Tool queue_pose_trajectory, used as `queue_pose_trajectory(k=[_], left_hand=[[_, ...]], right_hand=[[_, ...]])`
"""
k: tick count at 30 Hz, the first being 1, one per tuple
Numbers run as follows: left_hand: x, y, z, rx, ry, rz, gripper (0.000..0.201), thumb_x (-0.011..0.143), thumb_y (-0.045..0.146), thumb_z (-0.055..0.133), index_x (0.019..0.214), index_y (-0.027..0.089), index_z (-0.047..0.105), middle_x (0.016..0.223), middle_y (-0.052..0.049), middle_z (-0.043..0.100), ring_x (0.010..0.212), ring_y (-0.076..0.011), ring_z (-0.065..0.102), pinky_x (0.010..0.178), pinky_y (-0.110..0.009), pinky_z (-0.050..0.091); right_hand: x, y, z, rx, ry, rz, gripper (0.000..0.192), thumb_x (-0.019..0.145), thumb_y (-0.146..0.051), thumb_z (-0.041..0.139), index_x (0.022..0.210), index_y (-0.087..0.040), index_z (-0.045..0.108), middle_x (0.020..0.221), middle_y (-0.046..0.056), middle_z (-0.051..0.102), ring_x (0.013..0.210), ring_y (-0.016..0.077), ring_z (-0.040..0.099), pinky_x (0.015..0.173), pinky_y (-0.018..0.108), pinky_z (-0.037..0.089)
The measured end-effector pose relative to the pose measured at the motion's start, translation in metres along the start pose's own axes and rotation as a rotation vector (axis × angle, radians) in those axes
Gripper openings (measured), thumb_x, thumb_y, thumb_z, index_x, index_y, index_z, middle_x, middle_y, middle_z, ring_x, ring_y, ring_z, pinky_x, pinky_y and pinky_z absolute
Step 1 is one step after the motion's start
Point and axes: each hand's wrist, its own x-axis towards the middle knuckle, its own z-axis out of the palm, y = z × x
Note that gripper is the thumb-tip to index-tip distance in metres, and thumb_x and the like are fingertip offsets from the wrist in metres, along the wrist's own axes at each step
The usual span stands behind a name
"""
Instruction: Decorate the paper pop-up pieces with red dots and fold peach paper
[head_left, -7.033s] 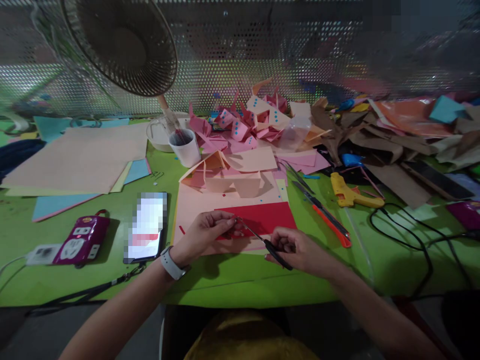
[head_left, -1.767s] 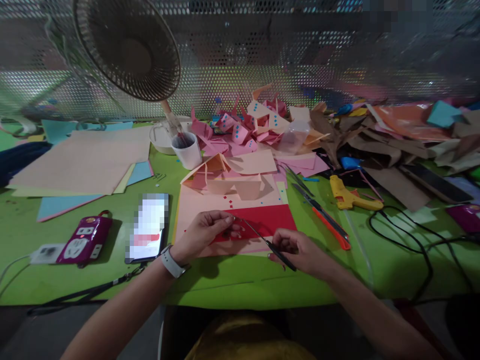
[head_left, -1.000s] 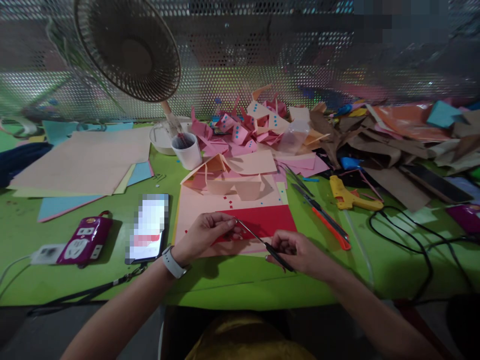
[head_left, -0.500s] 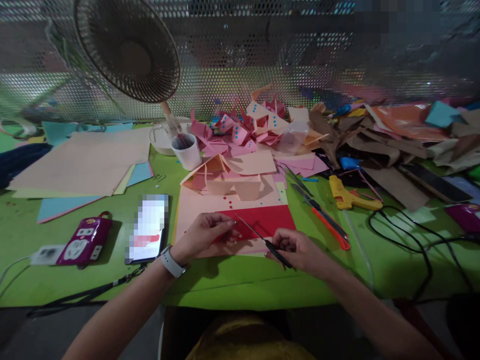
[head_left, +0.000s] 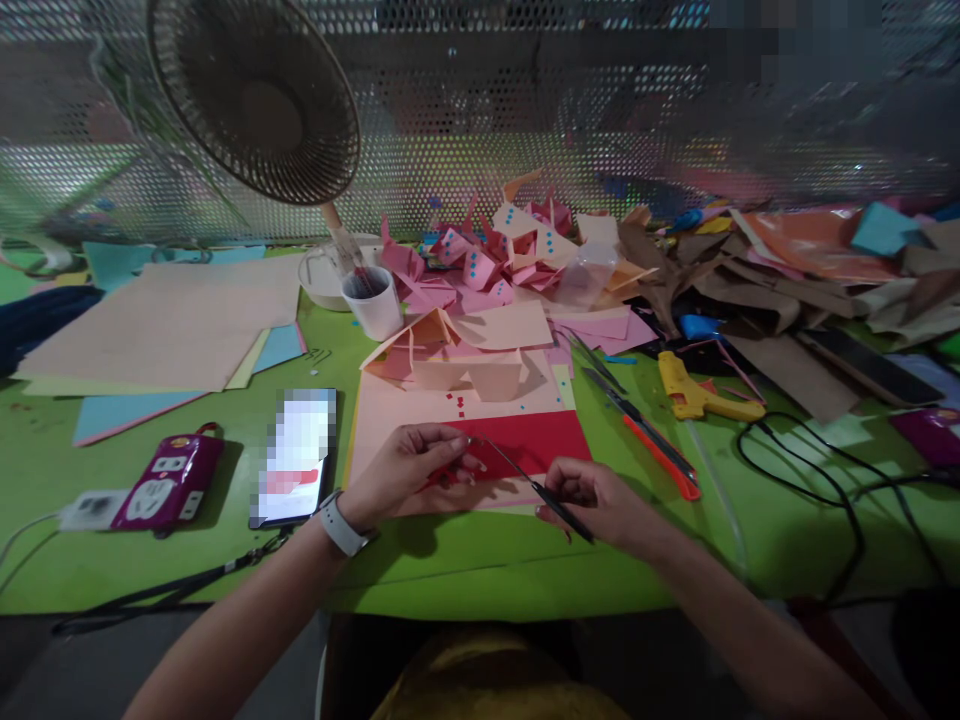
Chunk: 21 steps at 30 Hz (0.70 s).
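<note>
"Head view is up on my screen. What do you get nearest?"

"Yellow cloth (head_left: 491, 685) at the bottom edge, then bare forearms reaching over the green surface (head_left: 465, 590)."

"And the right hand (head_left: 581, 500)? I read its fingers as curled round the dark handle of the scissors (head_left: 559, 511)."

"Same here. I have the scissors slanting up and left, their tip by the left hand (head_left: 420, 460)."

"How does that one stand?"

"Thumb and forefinger pressed together at the tips. Anything between them is too small for me to tell. A pale watch band (head_left: 343, 525) circles the wrist."

"Beneath them?"

"I see a red sheet (head_left: 536, 435), partly covered by the left hand and lying on peach paper (head_left: 379, 400). Small red bits (head_left: 461, 414) sit on the peach just past the red edge."

"Sides?"

"On my left, a phone (head_left: 306, 440) and a purple power block (head_left: 169, 485). On my right, an orange cutter (head_left: 664, 460), with a yellow glue gun (head_left: 697, 392) beyond it."

"Farther out?"

"A folded peach piece (head_left: 442, 373) on the peach paper, then a white cup (head_left: 375, 312). Behind that I make out a heap of pink folded pieces (head_left: 472, 265), some with blue dots, and crumpled brown paper (head_left: 772, 300) to the right."

"Farthest?"

"A fan (head_left: 274, 115) at upper left, and behind it a perforated metal panel (head_left: 450, 145)."
</note>
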Motion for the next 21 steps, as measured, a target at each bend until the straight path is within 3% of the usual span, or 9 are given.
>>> queue_pose_trajectory(k=[10,21], left_hand=[[-0.0019,0.0012,0.0035,-0.03,-0.018,-0.059,0.037,0.068,0.042,0.084,0.088,0.012,0.073,0.073,-0.006,0.075,0.059,-0.01,0.067,0.06,-0.02,0.054],[-0.0008,0.0009,0.0025,-0.033,-0.021,-0.074,0.035,0.07,0.039,0.083,0.088,0.011,0.073,0.075,-0.007,0.076,0.061,-0.0106,0.068,0.062,-0.021,0.055]], right_hand=[[-0.0018,-0.0104,0.003,-0.032,-0.043,-0.008,0.051,0.06,-0.052,0.084,0.067,-0.019,0.046,0.057,-0.007,0.047,0.051,0.006,0.043,0.048,0.02,0.034],[-0.0011,-0.0053,0.0018,-0.057,-0.042,-0.01,0.052,0.059,-0.054,0.084,0.068,-0.019,0.047,0.058,-0.007,0.047,0.051,0.0063,0.042,0.049,0.02,0.033]])
